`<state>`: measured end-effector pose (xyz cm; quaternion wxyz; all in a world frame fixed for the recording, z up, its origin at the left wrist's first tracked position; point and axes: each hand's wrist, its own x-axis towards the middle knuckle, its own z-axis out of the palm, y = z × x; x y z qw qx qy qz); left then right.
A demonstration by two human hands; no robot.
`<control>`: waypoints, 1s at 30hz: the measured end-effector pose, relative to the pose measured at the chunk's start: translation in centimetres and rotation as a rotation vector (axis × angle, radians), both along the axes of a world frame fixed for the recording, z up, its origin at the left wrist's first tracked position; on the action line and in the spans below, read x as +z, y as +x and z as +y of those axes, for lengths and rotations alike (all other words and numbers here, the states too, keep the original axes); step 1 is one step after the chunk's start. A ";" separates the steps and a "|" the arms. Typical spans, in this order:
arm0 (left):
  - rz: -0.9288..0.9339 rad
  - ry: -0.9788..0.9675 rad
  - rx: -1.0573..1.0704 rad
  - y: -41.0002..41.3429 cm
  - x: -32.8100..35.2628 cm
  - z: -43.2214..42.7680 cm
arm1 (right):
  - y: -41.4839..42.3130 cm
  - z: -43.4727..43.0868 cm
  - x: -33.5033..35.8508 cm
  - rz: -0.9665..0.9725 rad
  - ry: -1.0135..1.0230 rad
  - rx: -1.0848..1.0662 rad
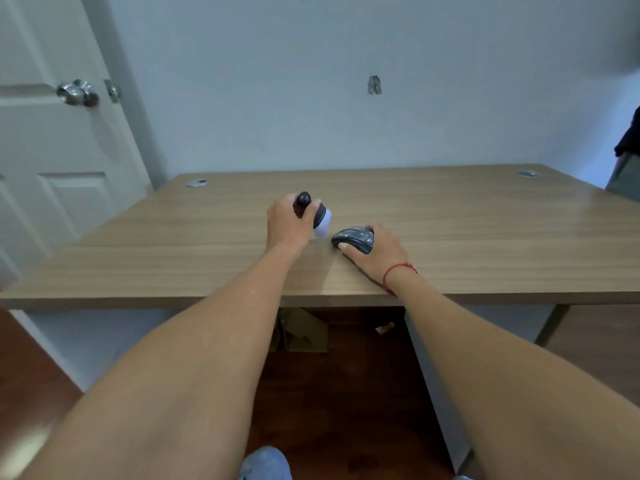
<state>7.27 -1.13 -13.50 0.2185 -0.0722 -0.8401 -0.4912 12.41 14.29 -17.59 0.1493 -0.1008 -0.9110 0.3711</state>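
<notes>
Item 1: dark grey computer mouse, plastic, lying on the desk just right of frame centre. The right hand grasps it, with the thumb along the near side and the fingers wrapped over the far side. A red string bracelet circles that wrist.

Item 2: black-and-white rounded device with a black knob-like top. It is held tilted just left of the mouse, white end toward it and close to it. Whether the two touch cannot be told. The left hand is clenched around its dark body, and what the device is cannot be told.

Item 3: brown cardboard box, under the desk in the lower centre of the frame. Its contents cannot be seen.

Item 4: light wood-grain desk, spanning the middle of the frame. It has a round silver cable grommet at the far left corner and a second grommet at the far right.

Item 5: room.
- Pale grey wall, with a small rough patch in the upper centre.
- White panelled door at upper left, with a silver round knob.
- Reddish-brown wood floor below.
- Dark garment at the right edge.
</notes>
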 end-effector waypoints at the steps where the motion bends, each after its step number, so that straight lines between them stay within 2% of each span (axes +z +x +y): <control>1: 0.006 0.019 -0.014 0.0 0.2 0.2 | -0.1 0.0 0.0 -0.003 0.013 0.007; 8: -0.053 -0.037 -0.168 -1.2 0.1 1.0 | -0.2 0.1 -0.2 -0.008 0.063 0.023; 13: -0.120 0.002 -0.094 -1.7 -1.8 1.0 | -0.5 0.0 -0.4 0.017 0.097 0.012; 17: -0.072 -0.037 0.014 -1.3 -3.1 1.1 | -0.7 0.1 -0.5 0.021 0.103 0.016; 25: 0.091 -0.045 -0.066 -0.6 0.0 2.3 | -0.4 0.1 -0.4 0.029 0.081 0.021; 30: 0.084 -0.059 0.022 -0.6 -3.1 3.2 | -0.7 0.4 -0.6 0.033 0.081 0.035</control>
